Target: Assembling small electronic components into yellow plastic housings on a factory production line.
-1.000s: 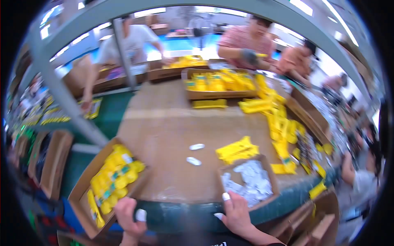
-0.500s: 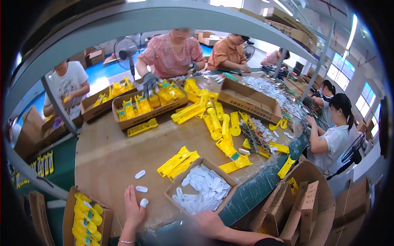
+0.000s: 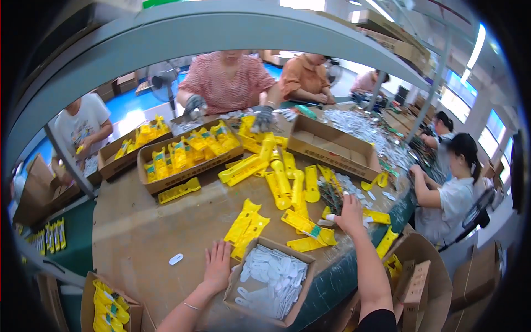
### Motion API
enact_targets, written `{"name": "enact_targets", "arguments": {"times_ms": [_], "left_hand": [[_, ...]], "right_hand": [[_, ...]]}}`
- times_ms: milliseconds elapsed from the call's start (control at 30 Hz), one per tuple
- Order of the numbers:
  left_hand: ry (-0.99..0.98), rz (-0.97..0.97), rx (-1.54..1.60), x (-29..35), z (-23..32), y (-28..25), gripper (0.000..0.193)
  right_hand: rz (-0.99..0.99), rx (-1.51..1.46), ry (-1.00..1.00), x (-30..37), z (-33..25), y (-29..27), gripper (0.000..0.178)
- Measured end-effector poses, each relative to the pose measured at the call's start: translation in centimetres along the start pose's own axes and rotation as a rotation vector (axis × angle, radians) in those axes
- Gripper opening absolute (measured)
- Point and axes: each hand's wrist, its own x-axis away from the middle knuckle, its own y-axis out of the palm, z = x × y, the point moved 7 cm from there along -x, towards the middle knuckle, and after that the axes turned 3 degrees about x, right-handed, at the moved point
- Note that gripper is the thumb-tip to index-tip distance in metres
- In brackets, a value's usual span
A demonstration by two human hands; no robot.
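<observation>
My left hand (image 3: 218, 265) lies with fingers spread beside the left edge of a small cardboard box (image 3: 230, 297) holding many white oval plastic pieces (image 3: 271, 271). Touching its fingertips or just beyond are yellow plastic housings (image 3: 246, 224). One loose white oval piece (image 3: 176, 259) rests on the table to its left. My right hand (image 3: 349, 214) reaches far right, thumb and forefinger apart, at a pile of thin wired strips (image 3: 331, 198); white covers show on its fingertips. A white bit at the thumb is hard to make out. Left of it lies a yellow housing with a green part (image 3: 301, 222).
A long carton of yellow housings (image 3: 191, 174) stands at the far left, and an open carton (image 3: 332, 145) at the far right. Across the table (image 3: 133, 221) a person with gloved hands (image 3: 264, 118) works. Another carton of yellow parts (image 3: 133, 312) sits at my lower left.
My right hand has moved from the small box's near edge out to the wired strips. My left hand has shifted right, next to the box. One loose white piece no longer shows. The view has shifted.
</observation>
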Motion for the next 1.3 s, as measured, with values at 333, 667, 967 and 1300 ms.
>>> {"name": "enact_targets", "arguments": {"times_ms": [333, 667, 967, 1300], "left_hand": [[-0.192, 0.29, 0.372, 7.8, -6.0, -7.4, 0.055], [-0.134, 0.093, 0.553, -0.1, -2.5, -2.8, 0.068], [-0.025, 0.038, 0.906, -4.1, -0.6, -1.6, 0.052], [-0.204, 0.627, -0.075, 19.4, -2.9, -17.7, 0.043]], "right_hand": [[-0.645, -0.162, 0.141, -2.2, 0.2, 4.4, 0.085], [-0.495, -0.753, 0.065, -3.9, -10.4, 3.6, 0.073], [-0.466, -1.473, 0.282, -5.3, 0.6, -1.7, 0.038], [-0.462, -1.123, 0.059, 0.0, -7.3, -3.8, 0.06]]}}
